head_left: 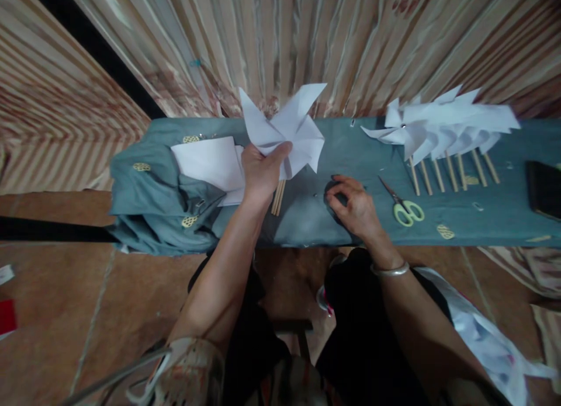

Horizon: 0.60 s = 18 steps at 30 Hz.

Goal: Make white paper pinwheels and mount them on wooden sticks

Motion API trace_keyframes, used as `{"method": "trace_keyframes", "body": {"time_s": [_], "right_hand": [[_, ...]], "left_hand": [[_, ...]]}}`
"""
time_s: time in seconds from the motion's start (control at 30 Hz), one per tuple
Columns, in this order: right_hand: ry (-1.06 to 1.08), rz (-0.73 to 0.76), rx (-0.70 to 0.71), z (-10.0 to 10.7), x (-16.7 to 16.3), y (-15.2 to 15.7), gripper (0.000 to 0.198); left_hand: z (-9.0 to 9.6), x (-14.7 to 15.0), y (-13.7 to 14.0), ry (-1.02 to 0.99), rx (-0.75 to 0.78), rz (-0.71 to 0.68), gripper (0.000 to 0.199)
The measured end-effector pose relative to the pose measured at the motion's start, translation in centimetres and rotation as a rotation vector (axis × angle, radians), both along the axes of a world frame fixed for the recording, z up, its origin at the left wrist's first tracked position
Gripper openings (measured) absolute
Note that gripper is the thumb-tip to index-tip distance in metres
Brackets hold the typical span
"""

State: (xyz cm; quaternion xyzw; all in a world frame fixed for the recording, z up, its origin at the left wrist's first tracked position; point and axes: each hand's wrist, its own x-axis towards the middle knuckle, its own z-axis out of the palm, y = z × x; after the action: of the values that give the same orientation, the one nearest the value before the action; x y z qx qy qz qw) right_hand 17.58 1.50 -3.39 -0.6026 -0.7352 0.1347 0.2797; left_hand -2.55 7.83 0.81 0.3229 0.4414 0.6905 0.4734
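My left hand (263, 169) grips a white paper pinwheel (302, 137), thumb pressed on its front near the middle. Below it, a few thin wooden sticks (278, 198) lie on the cloth. My right hand (353, 207) rests low over the cloth, its fingers curled toward the thumb. Whatever may be between those fingertips is too small to make out. A tiny dark object (315, 194) lies just left of them. To the right of this hand are scissors (405, 210) with light green handles, blades partly apart.
Several finished paper pinwheels (456, 125) on sticks lie overlapped at the right. White paper sheets (210, 160) sit at the left, partly under folded cloth. A dark flat object (543, 187) lies at the far right. A striped curtain (280, 44) hangs behind the cloth-covered table (372, 155).
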Motion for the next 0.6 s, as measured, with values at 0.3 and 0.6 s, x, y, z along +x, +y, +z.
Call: {"method": "trace_keyframes", "body": {"time_s": [0.3,0.6], "right_hand": [[-0.065,-0.072,-0.143,2.3,-2.4,0.5,0.025],[-0.258,0.078,-0.193,1.9,-2.8,0.5,0.021]], "left_hand": [[-0.7,0.0,0.3,0.060,0.010,0.012,0.035],[0.0,-0.2,-0.8,0.092,-0.019,-0.076,0.016]]}}
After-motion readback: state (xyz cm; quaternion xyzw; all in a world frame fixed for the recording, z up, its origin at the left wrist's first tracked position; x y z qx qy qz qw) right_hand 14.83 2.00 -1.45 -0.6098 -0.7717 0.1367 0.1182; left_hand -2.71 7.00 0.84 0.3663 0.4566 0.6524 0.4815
